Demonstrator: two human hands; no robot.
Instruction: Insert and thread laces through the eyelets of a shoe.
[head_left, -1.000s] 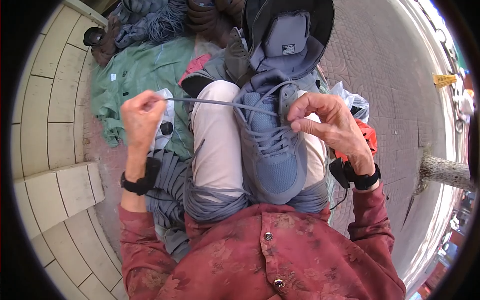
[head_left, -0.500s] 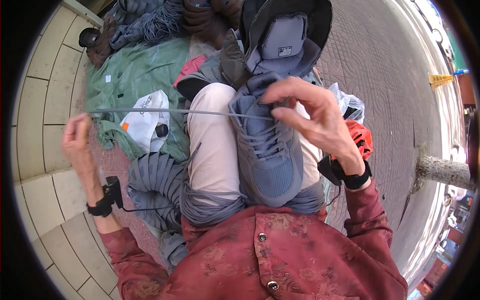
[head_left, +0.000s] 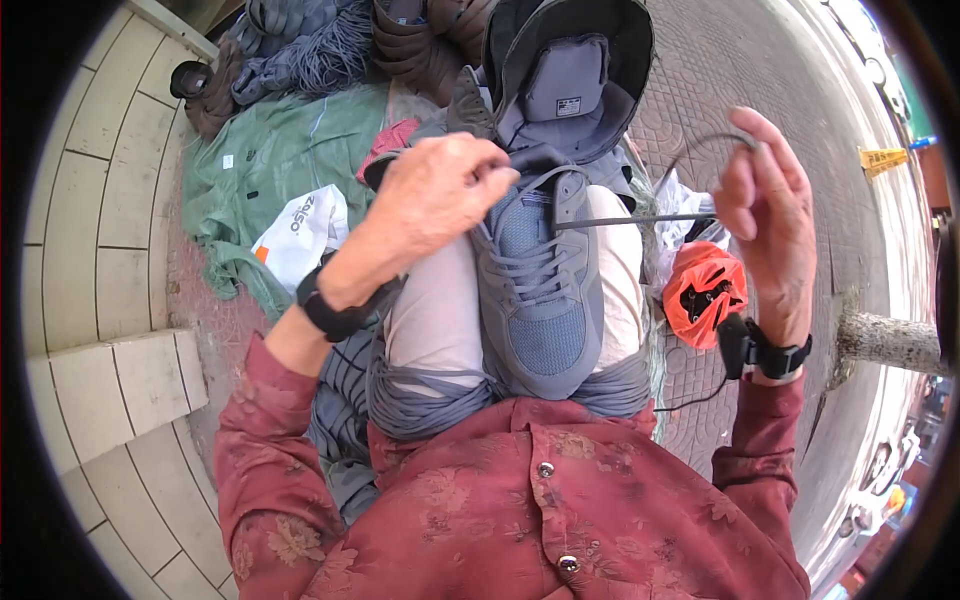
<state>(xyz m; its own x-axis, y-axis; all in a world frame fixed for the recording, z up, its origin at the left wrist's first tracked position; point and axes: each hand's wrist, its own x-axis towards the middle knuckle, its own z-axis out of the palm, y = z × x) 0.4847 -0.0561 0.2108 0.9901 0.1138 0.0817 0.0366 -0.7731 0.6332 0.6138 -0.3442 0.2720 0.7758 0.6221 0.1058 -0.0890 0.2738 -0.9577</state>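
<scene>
While the grey-blue sneaker (head_left: 540, 345) lies between our pale-trousered thighs (head_left: 437, 325), toe toward the red patterned shirt (head_left: 450, 500), we have a grey lace (head_left: 645, 219) drawn out taut from its upper right eyelets to our right hand (head_left: 775, 195). Right fingers bent, thumb close in, lace caught among them; the loose end curves above. Our left hand (head_left: 435, 195) is just beside the shoe's opening, upper left, fingers curled and thumb near the index; we can't tell whether it grips anything. Lower laces already criss-cross the shoe. Bundled spare laces (head_left: 430, 405) lie over both thighs. Beyond the shoe, we note an open dark bag with grey lining (head_left: 565, 75); right, an orange bag (head_left: 712, 258); left, a white bag (head_left: 300, 235) on green sheeting (head_left: 290, 140).
</scene>
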